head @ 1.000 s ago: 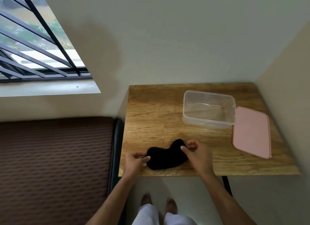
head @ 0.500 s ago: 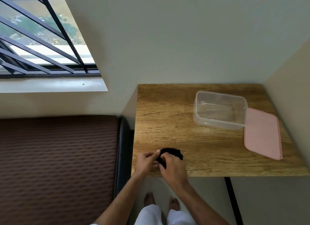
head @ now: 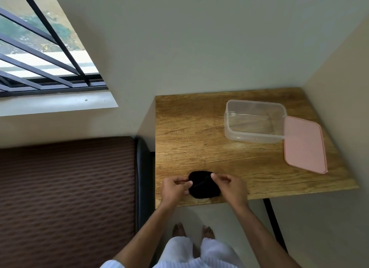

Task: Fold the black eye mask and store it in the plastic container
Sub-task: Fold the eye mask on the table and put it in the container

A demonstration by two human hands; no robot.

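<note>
left hand (head: 175,188) at the left edge of the black eye mask (head: 203,184), thumb and fingertips pinched together right against the fabric; whether cloth is actually caught between them cannot be told. right hand (head: 231,186) at the mask's right edge, thumb and forefinger closed on each other at its upper right corner, touching the fabric, the grip itself likewise not clear. both hands low over the near edge of the wooden table (head: 191,131), close to each other with only the mask between them.

mask lying flat on the tabletop as a compact, rounded dark pad, already doubled over on itself, a faint crease across its middle. near the front left part of the table, well apart from the plastic container (head: 254,120).

container clear, rectangular, open-topped, standing upright toward the back right of the table, nothing inside. pink lid (head: 303,145) flat on the table just beside its right side, one edge touching or nearly touching the container wall.

beyond the table: bare feet (head: 194,230) and white trousers below the front edge, a brown ribbed cushion (head: 65,197) to the left, a barred window (head: 42,51) above it.
</note>
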